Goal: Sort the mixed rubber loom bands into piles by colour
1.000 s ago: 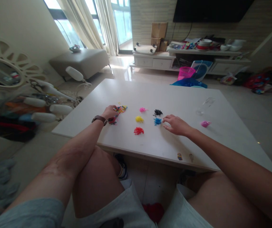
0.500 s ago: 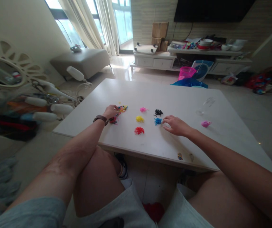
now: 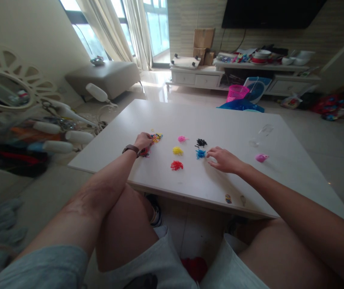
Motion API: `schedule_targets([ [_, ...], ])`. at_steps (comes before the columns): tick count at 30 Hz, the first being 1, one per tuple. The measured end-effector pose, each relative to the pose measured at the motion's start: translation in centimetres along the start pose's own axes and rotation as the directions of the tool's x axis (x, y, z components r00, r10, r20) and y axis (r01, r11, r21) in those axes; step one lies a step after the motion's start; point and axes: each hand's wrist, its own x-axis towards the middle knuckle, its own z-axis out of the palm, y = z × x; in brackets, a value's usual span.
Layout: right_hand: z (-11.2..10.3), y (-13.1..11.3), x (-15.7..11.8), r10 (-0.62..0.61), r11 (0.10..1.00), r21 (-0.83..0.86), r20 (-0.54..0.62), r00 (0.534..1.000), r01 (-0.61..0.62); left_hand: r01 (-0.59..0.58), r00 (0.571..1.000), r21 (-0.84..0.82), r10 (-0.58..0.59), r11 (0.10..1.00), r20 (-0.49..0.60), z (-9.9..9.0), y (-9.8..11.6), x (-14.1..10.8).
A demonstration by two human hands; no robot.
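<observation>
Tips of the left hand [image 3: 143, 140] are hidden at the multicoloured heap of thin loops [image 3: 157, 137], itself partly covered; any pinch cannot be told. Fingers of the right hand [image 3: 223, 159] are held curved, thumb apart, just beside the blue stringy clump [image 3: 201, 154] on the flat white table [image 3: 172, 116].

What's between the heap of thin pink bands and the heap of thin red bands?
A small heap of thin yellow bands lies between them in the head view.

Your left hand [image 3: 143, 140] touches a loose, multicoloured pile [image 3: 158, 138]; a tangled blue heap [image 3: 201, 154] lies just beside your right hand [image 3: 222, 159].
</observation>
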Motion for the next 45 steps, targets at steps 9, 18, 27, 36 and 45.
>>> schedule_targets([
  [9,0.0,0.1,-0.2,-0.019,1.000,0.016,-0.017,1.000,0.020,-0.050,0.994,-0.041,0.054,0.998,0.092,-1.7,-0.8,0.1],
  [18,0.1,0.4,-0.2,-0.014,1.000,0.017,0.026,1.000,0.014,-0.155,0.974,-0.059,0.163,0.986,0.155,-1.9,-0.9,-0.3],
  [27,0.0,0.1,-0.2,-0.024,1.000,0.013,0.045,0.999,0.023,-0.126,0.969,0.074,0.107,0.989,0.224,-1.7,-0.6,-0.3],
  [36,-0.1,0.1,-0.2,-0.035,0.999,0.022,0.035,0.999,0.034,-0.165,0.954,0.024,0.153,0.986,0.257,-1.9,0.0,-0.5],
  [45,-0.1,0.0,-0.2,-0.046,0.998,0.040,0.021,0.999,0.045,-0.185,0.977,-0.100,0.193,0.978,0.085,-1.5,0.8,-1.1],
])
